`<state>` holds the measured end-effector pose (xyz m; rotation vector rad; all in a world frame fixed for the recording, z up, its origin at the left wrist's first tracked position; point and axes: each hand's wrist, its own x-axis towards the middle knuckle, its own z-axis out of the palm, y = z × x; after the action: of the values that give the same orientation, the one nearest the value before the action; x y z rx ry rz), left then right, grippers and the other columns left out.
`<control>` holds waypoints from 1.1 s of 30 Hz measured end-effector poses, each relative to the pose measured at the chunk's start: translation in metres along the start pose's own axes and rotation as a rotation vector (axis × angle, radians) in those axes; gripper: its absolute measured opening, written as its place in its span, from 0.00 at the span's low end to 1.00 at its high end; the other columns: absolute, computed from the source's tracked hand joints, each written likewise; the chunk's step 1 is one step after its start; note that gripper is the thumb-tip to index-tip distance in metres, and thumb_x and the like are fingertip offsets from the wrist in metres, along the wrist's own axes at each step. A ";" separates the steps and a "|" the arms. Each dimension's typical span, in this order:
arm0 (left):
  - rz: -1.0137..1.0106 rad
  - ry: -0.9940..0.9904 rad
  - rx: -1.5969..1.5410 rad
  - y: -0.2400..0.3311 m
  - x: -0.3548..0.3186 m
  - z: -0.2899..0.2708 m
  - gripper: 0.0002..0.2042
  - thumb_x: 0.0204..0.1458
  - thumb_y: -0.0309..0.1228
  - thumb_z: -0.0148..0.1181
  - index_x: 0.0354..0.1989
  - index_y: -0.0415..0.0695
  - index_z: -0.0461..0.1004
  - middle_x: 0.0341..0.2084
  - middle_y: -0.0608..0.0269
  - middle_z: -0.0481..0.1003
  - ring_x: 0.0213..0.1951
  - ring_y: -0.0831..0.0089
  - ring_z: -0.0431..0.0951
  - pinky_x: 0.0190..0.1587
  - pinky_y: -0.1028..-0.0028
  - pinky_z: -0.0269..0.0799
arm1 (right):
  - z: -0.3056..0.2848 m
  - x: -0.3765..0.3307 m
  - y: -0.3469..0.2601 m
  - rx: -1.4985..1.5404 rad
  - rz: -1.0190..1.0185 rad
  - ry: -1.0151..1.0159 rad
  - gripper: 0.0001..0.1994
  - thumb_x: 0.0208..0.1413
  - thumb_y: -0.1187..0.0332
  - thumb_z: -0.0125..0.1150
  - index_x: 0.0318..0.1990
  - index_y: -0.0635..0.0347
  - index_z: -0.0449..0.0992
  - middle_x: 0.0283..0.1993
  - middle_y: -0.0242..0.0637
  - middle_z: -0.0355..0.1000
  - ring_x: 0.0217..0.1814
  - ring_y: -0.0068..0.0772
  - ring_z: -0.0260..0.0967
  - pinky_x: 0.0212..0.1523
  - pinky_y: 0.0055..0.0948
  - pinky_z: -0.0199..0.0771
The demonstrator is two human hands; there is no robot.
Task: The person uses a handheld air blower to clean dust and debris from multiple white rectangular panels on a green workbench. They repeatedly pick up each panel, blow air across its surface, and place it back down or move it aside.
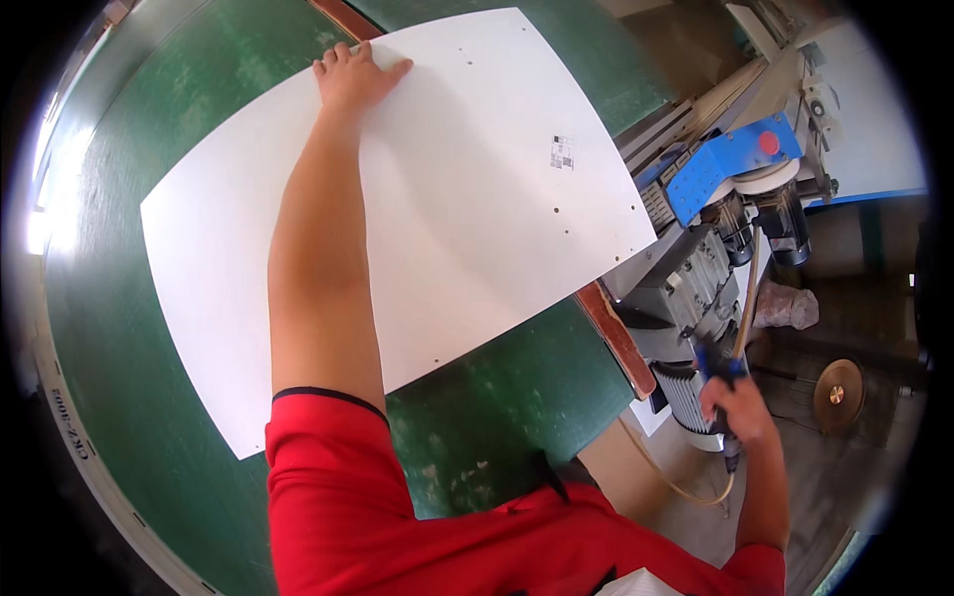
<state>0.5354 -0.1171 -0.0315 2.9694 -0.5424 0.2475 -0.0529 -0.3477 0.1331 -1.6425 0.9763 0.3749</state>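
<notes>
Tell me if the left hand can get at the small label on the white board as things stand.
Probably yes: the left hand lies flat on the white board, and only bare board separates it from the label.

A large worktable with a worn green top [129,328] fills most of the view, its surface scuffed pale in patches and edged by a light rim [94,467]. A reddish-brown wooden strip [616,338] runs along the table's right side. Just beyond it stands a grey machine [686,288] with a blue housing [730,159] bearing a red button [768,143], and ribbed motors below. The floor [686,497] to the right is dusty and tan. A round brass-coloured disc [838,393] lies there. Strong daylight glares at the far left edge [40,228].
</notes>
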 end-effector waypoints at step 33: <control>0.224 -0.057 -0.306 0.014 -0.330 -0.076 0.38 0.40 0.63 0.61 0.52 0.43 0.76 0.50 0.48 0.70 0.60 0.52 0.62 0.69 0.57 0.46 | 0.153 0.084 -0.081 -0.138 -0.501 -0.441 0.16 0.62 0.57 0.59 0.32 0.62 0.73 0.25 0.31 0.69 0.24 0.24 0.67 0.27 0.26 0.69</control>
<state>0.2150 -0.0072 -0.0157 2.6273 -0.8393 0.0887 0.0963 -0.2393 0.0798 -1.7604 0.2008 0.4400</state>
